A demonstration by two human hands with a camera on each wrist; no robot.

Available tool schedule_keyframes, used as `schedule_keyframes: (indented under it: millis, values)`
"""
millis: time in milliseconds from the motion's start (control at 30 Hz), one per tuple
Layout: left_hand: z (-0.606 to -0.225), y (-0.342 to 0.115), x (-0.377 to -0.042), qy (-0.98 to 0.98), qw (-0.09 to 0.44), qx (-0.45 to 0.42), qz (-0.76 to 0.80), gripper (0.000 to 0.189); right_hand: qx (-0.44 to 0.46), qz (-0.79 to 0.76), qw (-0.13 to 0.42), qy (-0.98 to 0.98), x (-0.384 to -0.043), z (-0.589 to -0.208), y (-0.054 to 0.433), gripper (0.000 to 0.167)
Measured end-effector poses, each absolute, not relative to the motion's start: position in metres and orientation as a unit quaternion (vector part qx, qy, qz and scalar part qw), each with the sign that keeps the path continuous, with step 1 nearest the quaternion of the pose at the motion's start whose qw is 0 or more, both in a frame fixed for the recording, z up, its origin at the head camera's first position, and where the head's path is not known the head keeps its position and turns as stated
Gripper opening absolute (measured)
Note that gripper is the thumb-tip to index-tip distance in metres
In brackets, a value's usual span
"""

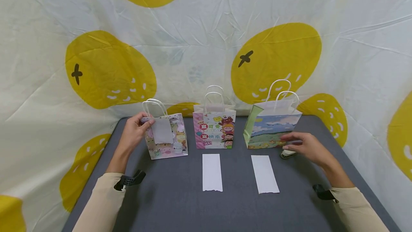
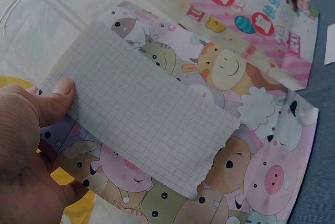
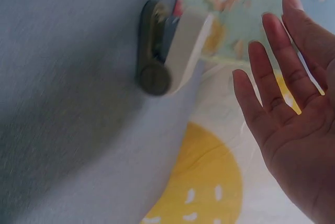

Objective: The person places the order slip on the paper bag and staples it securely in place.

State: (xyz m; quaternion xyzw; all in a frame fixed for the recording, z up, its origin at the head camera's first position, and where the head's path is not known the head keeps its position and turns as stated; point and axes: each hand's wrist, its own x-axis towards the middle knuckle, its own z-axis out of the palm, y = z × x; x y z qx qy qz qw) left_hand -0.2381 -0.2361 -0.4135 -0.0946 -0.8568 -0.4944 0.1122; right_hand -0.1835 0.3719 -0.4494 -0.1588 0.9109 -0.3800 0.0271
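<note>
The left hand [image 1: 135, 131] has its fingertips lost behind the animal-print bag [image 1: 181, 128], near the far left corner of the desk [image 1: 180, 207], and the gridded slip [image 2: 141, 103] it grips hides part of that bag's front. Toward the desk's right edge, the stapler [image 1: 286, 154] is partly covered by the right hand [image 1: 309, 148] and looks blurred in the right wrist view, where the landscape bag [image 1: 273, 131] runs off the top. I can't read the smallest print on the middle bag [image 1: 214, 131], nor see down inside any bag. The desk's near edge and the sleeves [image 1: 101, 199] are cut off below.
</note>
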Motion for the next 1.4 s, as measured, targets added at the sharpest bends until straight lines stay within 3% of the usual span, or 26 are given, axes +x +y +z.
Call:
schedule_keyframes:
  millis: [267, 600, 1200, 1400]
  values:
    - [-0.414, -0.237, -0.239, -0.856, 0.109, -0.097, -0.496, 0.018, -0.172, -0.349, 0.013, 0.921, -0.188, -0.462, 0.392, 0.036]
    - [-0.415, -0.237, -0.239, -0.857, 0.107, -0.095, -0.495, 0.017, -0.175, -0.344, 0.052, 0.921, -0.196, -0.484, 0.414, 0.045]
    - [-0.414, -0.237, -0.239, -0.848, 0.1, -0.097, -0.511, 0.018, -0.157, -0.339, 0.083, 0.924, -0.2, -0.503, 0.421, 0.04]
    - [-0.413, -0.237, -0.239, -0.846, 0.103, -0.106, -0.512, 0.017, -0.187, -0.325, 0.062, 0.925, -0.199, -0.504, 0.422, 0.038]
